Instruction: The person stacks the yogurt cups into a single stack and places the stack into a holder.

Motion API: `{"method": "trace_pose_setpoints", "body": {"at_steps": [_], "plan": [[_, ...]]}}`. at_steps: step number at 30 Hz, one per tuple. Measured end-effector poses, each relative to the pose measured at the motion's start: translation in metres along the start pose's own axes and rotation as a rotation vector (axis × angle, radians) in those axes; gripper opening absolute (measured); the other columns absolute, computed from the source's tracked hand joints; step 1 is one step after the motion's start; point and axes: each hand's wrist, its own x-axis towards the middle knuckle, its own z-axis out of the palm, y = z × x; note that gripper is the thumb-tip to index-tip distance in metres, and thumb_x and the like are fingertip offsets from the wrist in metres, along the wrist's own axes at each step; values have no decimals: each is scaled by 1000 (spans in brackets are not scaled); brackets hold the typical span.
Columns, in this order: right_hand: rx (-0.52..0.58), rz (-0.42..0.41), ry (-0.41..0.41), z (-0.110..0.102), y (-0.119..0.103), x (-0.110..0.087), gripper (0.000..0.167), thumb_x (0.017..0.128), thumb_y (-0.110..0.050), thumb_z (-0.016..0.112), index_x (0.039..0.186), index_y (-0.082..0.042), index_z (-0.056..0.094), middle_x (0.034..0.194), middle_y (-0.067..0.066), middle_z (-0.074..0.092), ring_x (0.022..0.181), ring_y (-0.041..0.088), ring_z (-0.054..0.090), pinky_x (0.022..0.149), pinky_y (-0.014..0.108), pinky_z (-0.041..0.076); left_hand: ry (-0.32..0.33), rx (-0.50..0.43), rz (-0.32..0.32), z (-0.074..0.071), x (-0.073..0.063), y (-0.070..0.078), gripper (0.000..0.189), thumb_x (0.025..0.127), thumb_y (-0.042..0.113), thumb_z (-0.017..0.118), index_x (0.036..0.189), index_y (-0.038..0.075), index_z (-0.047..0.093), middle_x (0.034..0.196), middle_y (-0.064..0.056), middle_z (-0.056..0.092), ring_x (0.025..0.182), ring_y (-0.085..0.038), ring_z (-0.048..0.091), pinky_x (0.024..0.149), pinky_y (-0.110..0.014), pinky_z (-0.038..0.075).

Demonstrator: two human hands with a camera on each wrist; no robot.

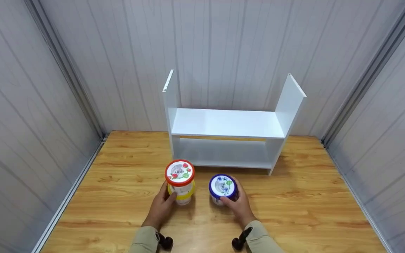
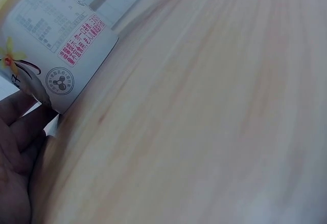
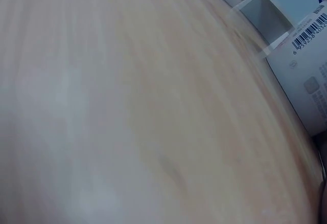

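My left hand [image 1: 162, 205] grips a paper tub with a yellow lid [image 1: 189, 194], its thumb on the near side. On top of it stands a second tub with a red lid [image 1: 180, 173] showing strawberries. In the left wrist view, the lower tub [image 2: 61, 45] has a yellow flower and printed text; fingers [image 2: 30, 124] curl at its base. To the right, my right hand [image 1: 240, 207] holds a tub with a blue lid [image 1: 223, 186] showing blueberries, thumb at the lid's near edge. Its barcoded side [image 3: 301, 70] shows at the right wrist view's edge.
A white two-level shelf [image 1: 223, 123] with tall side panels stands just beyond the tubs, near the back wall [image 1: 209, 52]. The wooden table [image 1: 311, 211] is bounded by grey walls on the left and right.
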Motion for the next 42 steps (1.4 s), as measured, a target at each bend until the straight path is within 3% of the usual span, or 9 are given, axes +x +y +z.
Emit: {"method": "trace_pose_setpoints", "body": {"at_steps": [18, 32, 42], "plan": [[15, 73, 1, -1, 3, 2, 94, 80, -8, 84, 158, -6, 31, 155, 23, 39, 143, 40, 35, 119, 53, 26, -28, -47, -17, -3, -1, 3, 79, 99, 49, 61, 163, 27, 21, 161, -8, 37, 148, -31, 32, 120, -55, 25], [1, 25, 8, -2, 7, 2, 93, 80, -11, 84, 157, -7, 33, 154, 21, 41, 142, 37, 39, 117, 51, 30, -22, -65, -68, -2, 1, 1, 76, 100, 36, 63, 163, 25, 22, 162, -10, 35, 150, -33, 29, 120, -56, 23], [4, 58, 13, -1, 3, 2, 94, 80, -7, 83, 158, -5, 30, 155, 24, 39, 143, 40, 36, 118, 54, 28, -19, -62, -59, -2, 0, 0, 80, 98, 48, 63, 163, 26, 21, 161, -9, 36, 149, -32, 30, 120, -54, 24]]}}
